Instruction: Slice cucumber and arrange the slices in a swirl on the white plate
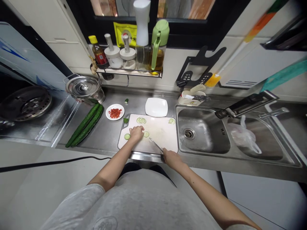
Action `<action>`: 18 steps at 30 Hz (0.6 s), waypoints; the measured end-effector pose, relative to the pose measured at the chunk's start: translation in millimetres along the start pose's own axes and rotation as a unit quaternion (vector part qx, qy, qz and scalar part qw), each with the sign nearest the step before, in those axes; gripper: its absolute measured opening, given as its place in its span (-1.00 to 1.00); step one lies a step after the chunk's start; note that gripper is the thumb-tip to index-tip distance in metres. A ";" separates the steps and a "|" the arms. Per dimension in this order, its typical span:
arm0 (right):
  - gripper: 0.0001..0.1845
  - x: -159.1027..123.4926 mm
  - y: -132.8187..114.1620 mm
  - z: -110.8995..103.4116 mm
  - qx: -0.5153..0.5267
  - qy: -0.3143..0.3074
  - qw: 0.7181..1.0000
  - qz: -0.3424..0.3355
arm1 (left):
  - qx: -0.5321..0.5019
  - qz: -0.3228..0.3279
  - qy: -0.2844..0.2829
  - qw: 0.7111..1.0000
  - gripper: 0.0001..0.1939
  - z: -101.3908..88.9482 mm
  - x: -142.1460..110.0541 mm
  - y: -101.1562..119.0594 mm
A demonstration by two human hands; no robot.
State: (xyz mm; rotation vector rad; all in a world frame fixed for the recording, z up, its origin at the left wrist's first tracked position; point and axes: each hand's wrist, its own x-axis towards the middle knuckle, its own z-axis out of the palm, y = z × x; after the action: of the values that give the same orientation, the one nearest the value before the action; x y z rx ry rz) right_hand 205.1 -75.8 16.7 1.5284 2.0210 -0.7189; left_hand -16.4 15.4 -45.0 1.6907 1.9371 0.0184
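Note:
A white cutting board [160, 134] lies on the steel counter with cucumber slices [141, 120] scattered over it. My left hand [136, 132] rests curled on the board's left part, fingers closed over something I cannot make out, with a slice [127, 136] beside it and another slice [146, 134] to its right. My right hand [170, 158] sits at the board's front edge, shut on the handle of a knife [155, 145] whose blade points up-left toward my left hand. A single slice [171, 121] lies at the board's far right corner.
Two whole cucumbers [85, 125] lie left of the board. A small dish of red chopped chili [115, 112], a white square plate [156, 107] and a lidded steel pot [83, 88] stand behind. A double sink [201, 134] with a plastic bag [243, 135] is right. A condiment rack [129, 68] hangs at the back.

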 end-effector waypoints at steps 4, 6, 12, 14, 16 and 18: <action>-0.74 -2.7 10.8 -2.5 0.002 0.006 1.000 -0.016 | 0.005 0.005 0.002 1.000 -0.73 0.6 -2.8 0.2; -0.74 -0.2 18.4 -5.0 0.011 0.018 1.000 -0.015 | 0.008 0.006 0.000 1.000 -0.73 1.0 -4.6 0.9; -0.69 20.6 30.9 -9.7 0.058 0.080 0.994 0.054 | 0.016 0.010 0.002 1.000 -0.72 3.2 -10.7 4.7; -0.69 28.4 28.5 -10.6 0.058 0.087 0.992 0.074 | 0.018 0.014 0.007 1.000 -0.73 4.9 -12.0 6.6; -0.68 34.9 24.3 -11.7 0.056 0.091 0.991 0.087 | 0.020 0.019 0.012 1.000 -0.74 7.1 -12.8 8.5; -0.68 39.9 20.3 -12.6 0.054 0.094 0.989 0.096 | 0.020 0.021 0.019 0.999 -0.76 9.4 -13.2 10.1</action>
State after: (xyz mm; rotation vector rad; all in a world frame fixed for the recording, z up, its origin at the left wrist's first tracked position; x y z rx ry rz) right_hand 214.1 -34.6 -3.0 1.8864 1.9580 -0.6378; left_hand -2.7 2.1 -43.9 1.7689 1.9415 0.0269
